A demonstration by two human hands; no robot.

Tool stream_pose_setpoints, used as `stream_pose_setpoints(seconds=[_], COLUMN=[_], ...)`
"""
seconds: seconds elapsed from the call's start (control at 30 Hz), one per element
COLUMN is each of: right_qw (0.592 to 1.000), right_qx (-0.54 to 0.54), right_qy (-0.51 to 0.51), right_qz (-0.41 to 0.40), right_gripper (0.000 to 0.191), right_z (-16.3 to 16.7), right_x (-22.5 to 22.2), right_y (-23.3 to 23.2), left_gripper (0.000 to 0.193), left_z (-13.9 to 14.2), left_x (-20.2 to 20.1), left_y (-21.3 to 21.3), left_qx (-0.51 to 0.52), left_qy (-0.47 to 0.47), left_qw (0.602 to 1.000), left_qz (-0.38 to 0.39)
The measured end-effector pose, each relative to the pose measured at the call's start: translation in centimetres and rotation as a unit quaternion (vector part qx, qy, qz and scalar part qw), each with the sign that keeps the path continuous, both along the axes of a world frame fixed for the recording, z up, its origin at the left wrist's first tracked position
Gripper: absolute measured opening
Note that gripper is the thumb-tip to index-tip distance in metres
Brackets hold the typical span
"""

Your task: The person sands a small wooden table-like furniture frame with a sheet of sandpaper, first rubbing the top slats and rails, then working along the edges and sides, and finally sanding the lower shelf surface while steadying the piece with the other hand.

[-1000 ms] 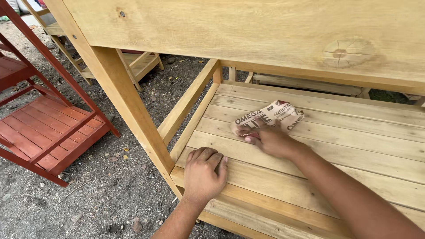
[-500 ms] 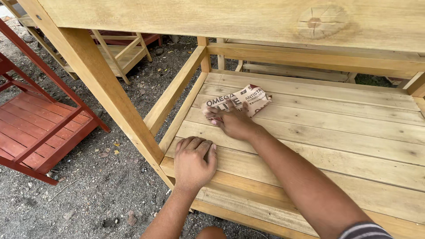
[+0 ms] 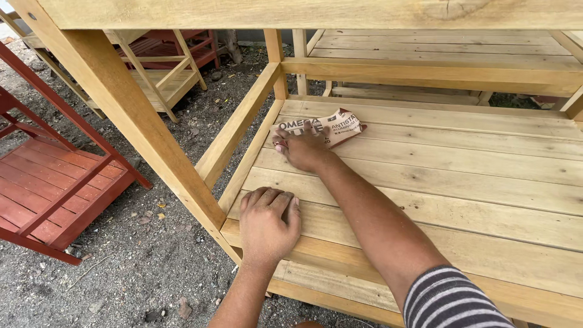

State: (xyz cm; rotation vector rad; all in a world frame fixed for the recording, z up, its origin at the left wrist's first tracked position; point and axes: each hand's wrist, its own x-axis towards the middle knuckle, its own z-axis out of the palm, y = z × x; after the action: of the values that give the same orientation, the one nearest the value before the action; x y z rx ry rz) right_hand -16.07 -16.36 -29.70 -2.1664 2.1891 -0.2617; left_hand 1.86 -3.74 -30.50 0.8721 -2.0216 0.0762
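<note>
My right hand (image 3: 302, 147) presses a folded sheet of sandpaper (image 3: 336, 126), brown paper with printing on its back, flat against the slatted lower shelf (image 3: 461, 176) of a bare wooden table, near the shelf's far left corner. My fingers cover the sheet's near left part. My left hand (image 3: 267, 222) rests palm down on the shelf's front left slats, fingers curled at the edge, holding nothing. A striped sleeve shows on my right arm.
The table's slanted front leg (image 3: 130, 115) and side rail (image 3: 238, 130) frame the shelf's left side; the tabletop edge (image 3: 316, 12) hangs overhead. A red wooden rack (image 3: 51, 188) stands at left on gravel ground, with more bare wooden frames (image 3: 155, 76) behind.
My right hand has slid the sandpaper along the slats toward the far left corner of the shelf. My left hand has stayed planted on the front slats.
</note>
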Motion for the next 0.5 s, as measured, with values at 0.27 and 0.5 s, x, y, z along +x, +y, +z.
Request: stream_pose_setpoints(seconds=[0.27, 0.5], right_qw=[0.997, 0.974], right_qx=[0.051, 0.009], right_qy=[-0.024, 0.009], right_qz=[-0.045, -0.224], right_gripper=[0.05, 0.054], right_z=[-2.2, -2.6], right_x=[-12.6, -28.6], right_y=[12.8, 33.4], left_gripper=[0.018, 0.019], left_z=[-0.6, -0.4], left_x=[0.3, -0.1], left_y=[-0.6, -0.2], left_qx=[-0.009, -0.024], left_qy=[-0.031, -0.041], left_qw=[0.999, 0.999], left_qz=[0.009, 0.022])
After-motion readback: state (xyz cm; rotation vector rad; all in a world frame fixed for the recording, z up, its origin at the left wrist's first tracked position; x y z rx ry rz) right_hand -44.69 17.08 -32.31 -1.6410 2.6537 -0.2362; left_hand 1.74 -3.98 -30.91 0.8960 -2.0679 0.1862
